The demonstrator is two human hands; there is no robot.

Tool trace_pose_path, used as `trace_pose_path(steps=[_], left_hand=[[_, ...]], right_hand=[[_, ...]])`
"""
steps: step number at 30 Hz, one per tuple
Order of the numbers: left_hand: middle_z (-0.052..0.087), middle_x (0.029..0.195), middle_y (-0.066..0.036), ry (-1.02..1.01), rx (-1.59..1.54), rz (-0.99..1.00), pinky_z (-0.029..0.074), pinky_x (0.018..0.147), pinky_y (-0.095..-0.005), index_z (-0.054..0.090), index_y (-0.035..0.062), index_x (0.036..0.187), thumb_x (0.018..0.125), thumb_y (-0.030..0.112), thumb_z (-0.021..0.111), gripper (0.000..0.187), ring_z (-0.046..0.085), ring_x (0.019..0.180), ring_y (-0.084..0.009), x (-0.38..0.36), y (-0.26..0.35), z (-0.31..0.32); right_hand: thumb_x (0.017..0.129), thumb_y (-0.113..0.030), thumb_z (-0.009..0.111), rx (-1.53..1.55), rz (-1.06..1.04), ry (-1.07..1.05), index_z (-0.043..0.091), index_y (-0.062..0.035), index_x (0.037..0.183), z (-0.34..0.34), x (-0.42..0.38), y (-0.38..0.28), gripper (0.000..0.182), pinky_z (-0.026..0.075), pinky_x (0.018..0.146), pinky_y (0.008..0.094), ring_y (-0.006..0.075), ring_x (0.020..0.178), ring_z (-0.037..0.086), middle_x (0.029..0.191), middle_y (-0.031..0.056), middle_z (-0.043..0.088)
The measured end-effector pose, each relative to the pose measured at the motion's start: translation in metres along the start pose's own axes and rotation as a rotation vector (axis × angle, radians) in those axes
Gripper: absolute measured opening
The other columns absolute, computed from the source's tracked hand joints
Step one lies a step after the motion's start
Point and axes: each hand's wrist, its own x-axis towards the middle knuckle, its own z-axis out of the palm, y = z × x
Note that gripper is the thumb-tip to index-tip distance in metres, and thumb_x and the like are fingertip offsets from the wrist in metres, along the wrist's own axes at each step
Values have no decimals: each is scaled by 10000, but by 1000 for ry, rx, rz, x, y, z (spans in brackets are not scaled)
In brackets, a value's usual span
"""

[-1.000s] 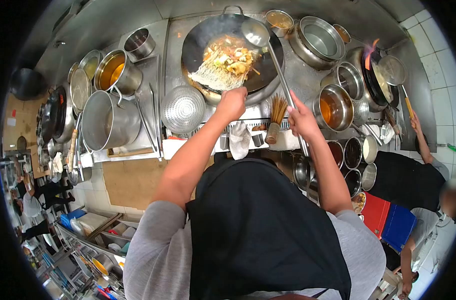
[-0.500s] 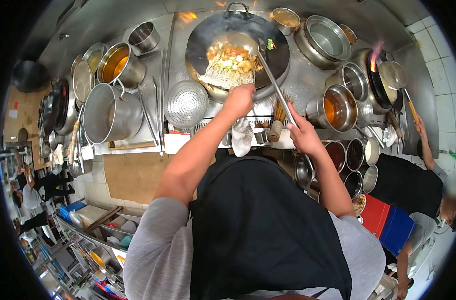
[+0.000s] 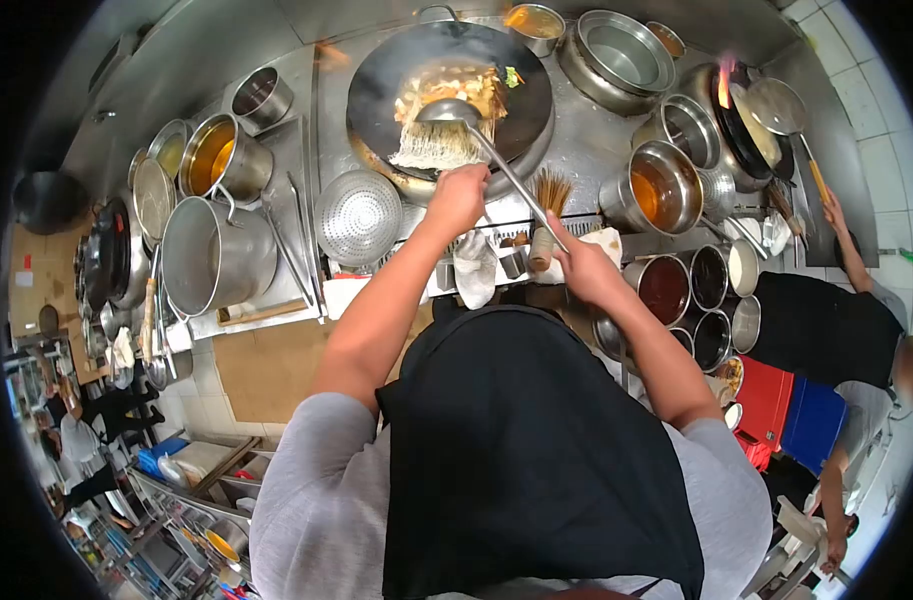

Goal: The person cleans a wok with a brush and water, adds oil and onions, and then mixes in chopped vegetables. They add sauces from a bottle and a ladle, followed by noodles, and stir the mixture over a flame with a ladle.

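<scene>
A large dark wok [image 3: 371, 105] holds pale noodles [image 3: 438, 147] on its near side and a chopped, mixed food [image 3: 476, 88] behind them. My left hand [image 3: 459, 197] is closed at the wok's near rim, where a handle is hidden under the fingers. My right hand [image 3: 581, 265] grips the long metal handle of a ladle [image 3: 448, 110], whose bowl lies over the noodles, rounded side up. Just below my left hand hangs a grey-white cloth [image 3: 474, 270]. A bamboo brush [image 3: 548, 215] stands beside the ladle handle.
Left of the wok are a perforated strainer [image 3: 357, 217], a deep pot [image 3: 214, 255] and a pot of amber liquid [image 3: 214, 155]. To the right stand another pot of amber liquid [image 3: 664, 190] and several sauce containers [image 3: 662, 285]. A co-worker's hand [image 3: 834, 215] holds a ladle near a flame.
The ladle's bowl has come from the far side of the food toward me, onto the noodles. My right hand has moved slightly left and up in view. My left hand stays at the wok.
</scene>
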Motion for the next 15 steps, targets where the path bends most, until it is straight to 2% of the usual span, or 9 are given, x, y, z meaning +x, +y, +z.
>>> trace_pose_path(steps=[1,3,4,5,8,11,13,15], left_hand=[[729,1062,-190,3,-1,4,484,894,-543,674,40,1039,936,67,622,118,681,1054,-414,-1,1,1],[730,1065,-188,-17,0,-32,477,897,-538,677,50,1050,941,67,619,125,682,1055,-416,-2,-2,0],[748,1061,-201,-10,-3,-19,508,917,-525,697,33,1079,956,91,658,141,696,1050,-421,-2,-4,-1],[748,1061,-201,-3,7,-19,508,917,-525,697,33,1079,956,91,658,141,696,1050,-421,-2,-4,-2],[748,1059,-196,0,87,-11,504,920,-502,696,36,1078,969,101,654,135,697,1059,-412,-3,-5,2],[748,1060,-195,-16,69,-23,503,919,-503,692,35,1068,972,98,648,123,699,1052,-414,-3,-2,-1],[747,1053,-193,3,76,-8,504,913,-502,686,33,1058,969,92,643,115,699,1044,-417,-4,1,-2],[746,1038,-191,13,66,3,507,904,-513,686,32,1055,961,79,641,115,700,1026,-419,-3,1,-2]], right_hand=[[1067,-178,596,-2,0,5,326,-233,1709,12,5,-2,698,552,908,554,516,1006,703,1179,324,721],[1064,-215,598,10,-60,111,310,-263,1709,34,22,3,708,538,833,601,511,904,707,1032,317,735],[1054,-198,597,63,-172,232,302,-277,1713,46,23,2,727,555,837,581,497,874,718,931,301,739],[1054,-198,597,65,-184,235,302,-277,1713,44,26,9,727,555,837,581,497,874,718,931,301,739],[1047,-185,588,19,9,135,309,-250,1717,15,24,4,729,554,860,576,515,866,715,923,313,730],[1056,-204,597,-8,-67,151,324,-240,1712,44,35,8,711,547,855,580,523,884,713,942,324,727],[1062,-202,600,9,-80,132,336,-218,1706,19,28,-4,697,544,860,580,524,908,712,965,339,723],[1067,-144,620,77,-152,169,357,-250,1699,-9,17,-11,693,528,833,564,536,870,689,890,331,700]])
